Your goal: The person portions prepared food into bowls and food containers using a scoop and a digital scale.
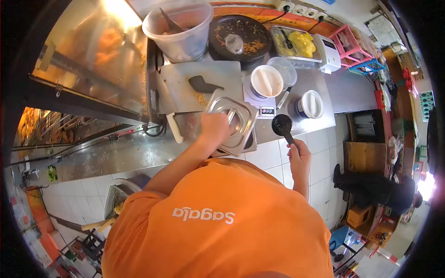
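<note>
My left hand [215, 128] is closed on the handle of a steel lid [248, 112], which sits tilted over a steel food pan [251, 142]. What the pan holds is hidden. In my right hand [300, 156] is the handle of a black ladle [282, 124], its bowl out past the counter's front edge. A white-lidded tub [266, 80] stands on a digital scale [267, 111]. Right of it is a second white-lidded tub [311, 104], with a knife [283, 98] between them. A black scoop [204, 85] lies on the cutting board [178, 74] beside brown crumbs.
A clear bucket [180, 41], a dark stone mortar [220, 32] and a tray of yellow food [302, 45] line the back. A glass-fronted cabinet [102, 65] stands left. A white-handled blade [175, 128] lies near the front edge. A person in dark clothes [375, 187] is at right.
</note>
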`<state>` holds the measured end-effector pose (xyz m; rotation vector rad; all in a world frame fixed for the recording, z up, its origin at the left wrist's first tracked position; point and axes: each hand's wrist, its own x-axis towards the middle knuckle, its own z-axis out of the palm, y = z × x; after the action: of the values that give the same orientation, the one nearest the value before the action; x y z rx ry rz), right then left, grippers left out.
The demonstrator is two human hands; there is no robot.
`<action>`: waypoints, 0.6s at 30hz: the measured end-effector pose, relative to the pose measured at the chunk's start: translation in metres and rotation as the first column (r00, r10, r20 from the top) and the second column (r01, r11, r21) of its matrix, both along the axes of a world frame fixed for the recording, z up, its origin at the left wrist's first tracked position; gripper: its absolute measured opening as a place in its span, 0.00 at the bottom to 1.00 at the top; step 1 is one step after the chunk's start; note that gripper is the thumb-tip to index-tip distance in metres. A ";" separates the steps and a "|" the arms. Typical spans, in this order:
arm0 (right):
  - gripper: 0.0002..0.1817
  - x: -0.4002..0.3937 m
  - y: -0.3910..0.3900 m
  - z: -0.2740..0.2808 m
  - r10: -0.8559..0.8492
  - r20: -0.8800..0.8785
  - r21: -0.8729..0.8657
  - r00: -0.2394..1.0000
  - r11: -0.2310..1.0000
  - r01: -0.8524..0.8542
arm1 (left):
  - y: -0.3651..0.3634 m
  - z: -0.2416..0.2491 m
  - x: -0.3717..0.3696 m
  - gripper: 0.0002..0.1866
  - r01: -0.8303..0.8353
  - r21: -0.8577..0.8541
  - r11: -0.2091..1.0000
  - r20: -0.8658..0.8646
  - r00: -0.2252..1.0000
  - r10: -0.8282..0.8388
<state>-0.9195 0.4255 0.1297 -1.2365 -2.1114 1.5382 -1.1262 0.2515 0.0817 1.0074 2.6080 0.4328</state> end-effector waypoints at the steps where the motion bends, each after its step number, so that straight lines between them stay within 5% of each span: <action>1: 0.09 0.000 0.001 0.001 0.014 0.001 -0.008 1.000 1.000 -0.014 | -0.003 0.004 -0.009 0.18 0.015 -0.023 1.000 -0.048 0.999 -0.017; 6: 0.09 -0.007 0.005 -0.004 -0.019 -0.085 -0.022 0.996 1.000 0.018 | 0.001 0.013 -0.068 0.13 0.077 -0.031 0.997 -0.252 0.964 -0.082; 9: 0.09 -0.016 0.001 -0.003 -0.018 -0.127 -0.010 0.992 1.000 0.016 | 0.019 0.010 -0.103 0.06 0.084 -0.205 0.975 -0.316 0.937 -0.148; 15: 0.09 -0.028 -0.013 0.002 -0.022 -0.135 -0.075 0.991 0.997 0.011 | 0.045 -0.011 -0.147 0.11 0.034 -0.367 0.930 -0.053 0.997 -0.058; 18: 0.10 -0.039 -0.024 0.000 0.302 0.084 0.136 0.949 0.940 -0.312 | 0.046 -0.020 -0.151 0.15 -0.004 -0.356 0.934 -0.102 0.994 -0.034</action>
<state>-0.9586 0.4018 0.1300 -0.9502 -2.5053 1.4393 -1.2776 0.2977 0.0620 0.9447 2.6361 -0.1031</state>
